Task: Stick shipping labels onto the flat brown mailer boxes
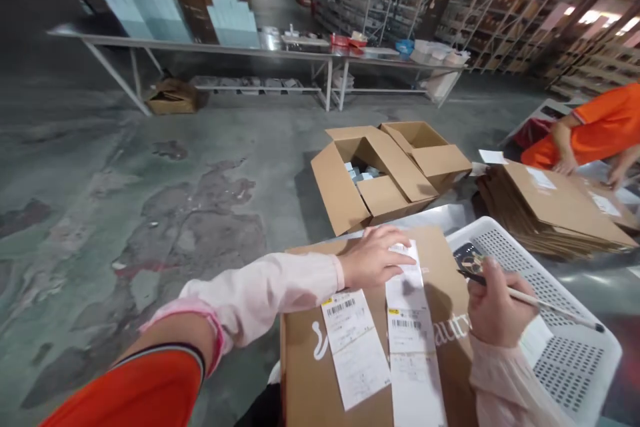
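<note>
My left hand [376, 257] lies with fingers spread on the top end of a strip of printed labels [413, 340], which rests on a brown cardboard box [305, 387]. Another label sheet [356, 350] lies on the box to the left of the strip. In my right hand [503, 303] is a pen [557, 315], gripped between thumb and fingers over the box's right edge. Beneath and beyond that hand stands a white perforated basket [575, 367] holding a dark printed item [469, 257] and some paper.
Two open cardboard boxes [340, 197] stand on the floor ahead. At the right, a person in orange [607, 120] has their hands on stacked flat cardboard [575, 207]. A long table [295, 48] crosses the background, with shelves behind.
</note>
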{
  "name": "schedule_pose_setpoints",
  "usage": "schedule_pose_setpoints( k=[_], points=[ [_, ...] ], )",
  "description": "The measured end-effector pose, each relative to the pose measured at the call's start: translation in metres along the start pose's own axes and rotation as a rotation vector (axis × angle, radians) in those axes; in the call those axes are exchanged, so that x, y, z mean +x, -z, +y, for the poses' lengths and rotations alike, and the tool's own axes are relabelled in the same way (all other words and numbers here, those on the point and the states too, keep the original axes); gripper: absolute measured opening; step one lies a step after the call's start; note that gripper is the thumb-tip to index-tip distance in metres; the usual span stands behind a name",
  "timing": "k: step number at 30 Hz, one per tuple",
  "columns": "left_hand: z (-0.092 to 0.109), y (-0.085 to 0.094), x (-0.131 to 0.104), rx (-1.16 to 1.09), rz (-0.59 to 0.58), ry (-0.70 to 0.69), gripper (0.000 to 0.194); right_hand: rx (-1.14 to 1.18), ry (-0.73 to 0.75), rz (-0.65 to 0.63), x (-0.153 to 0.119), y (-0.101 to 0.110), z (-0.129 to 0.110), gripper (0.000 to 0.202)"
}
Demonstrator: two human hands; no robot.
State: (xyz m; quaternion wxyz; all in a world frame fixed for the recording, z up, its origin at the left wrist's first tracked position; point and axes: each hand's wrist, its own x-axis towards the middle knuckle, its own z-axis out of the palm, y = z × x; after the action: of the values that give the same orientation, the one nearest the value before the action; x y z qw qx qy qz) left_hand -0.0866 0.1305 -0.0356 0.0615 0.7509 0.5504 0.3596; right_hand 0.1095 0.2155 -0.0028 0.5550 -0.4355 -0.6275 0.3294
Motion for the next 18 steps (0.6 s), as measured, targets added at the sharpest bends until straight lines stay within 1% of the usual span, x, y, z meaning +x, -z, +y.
schedule_pose_setpoints(
  k=[1,2,3,5,6,7,8,10,13,15,18],
  points=[
    [0.008,0.009,-0.011,0.020,0.074,-0.011,0.022,0.035,-0.032,-0.052,-0.012,0.002,-0.011,0.043],
    [0.016,0.018,-0.026,0.048,0.138,-0.022,0.021,0.054,-0.072,-0.139,-0.025,0.003,-0.020,0.041],
    [0.026,0.024,-0.043,0.077,0.183,-0.037,0.022,0.044,-0.110,-0.262,-0.040,0.002,-0.026,0.038],
    [0.043,0.027,-0.080,0.143,0.191,-0.071,0.020,-0.032,-0.146,-0.510,-0.069,-0.004,-0.030,0.036],
    [0.049,0.025,-0.098,0.181,0.170,-0.075,0.019,-0.085,-0.123,-0.580,-0.082,-0.009,-0.028,0.037],
    [0.053,0.020,-0.113,0.216,0.146,-0.065,0.018,-0.133,-0.079,-0.613,-0.093,-0.014,-0.024,0.039],
    [0.054,0.015,-0.125,0.245,0.127,-0.048,0.020,-0.172,-0.018,-0.617,-0.102,-0.019,-0.019,0.041],
    [0.053,0.003,-0.139,0.280,0.109,-0.012,0.023,-0.231,0.152,-0.593,-0.113,-0.026,-0.008,0.043],
    [0.046,-0.007,-0.144,0.294,0.118,0.000,0.021,-0.278,0.380,-0.584,-0.118,-0.030,0.002,0.043],
    [0.043,-0.007,-0.144,0.298,0.117,-0.009,0.022,-0.280,0.443,-0.582,-0.119,-0.030,0.003,0.042],
    [0.043,-0.005,-0.143,0.293,0.115,-0.011,0.023,-0.278,0.465,-0.572,-0.121,-0.030,0.002,0.042]
  ],
)
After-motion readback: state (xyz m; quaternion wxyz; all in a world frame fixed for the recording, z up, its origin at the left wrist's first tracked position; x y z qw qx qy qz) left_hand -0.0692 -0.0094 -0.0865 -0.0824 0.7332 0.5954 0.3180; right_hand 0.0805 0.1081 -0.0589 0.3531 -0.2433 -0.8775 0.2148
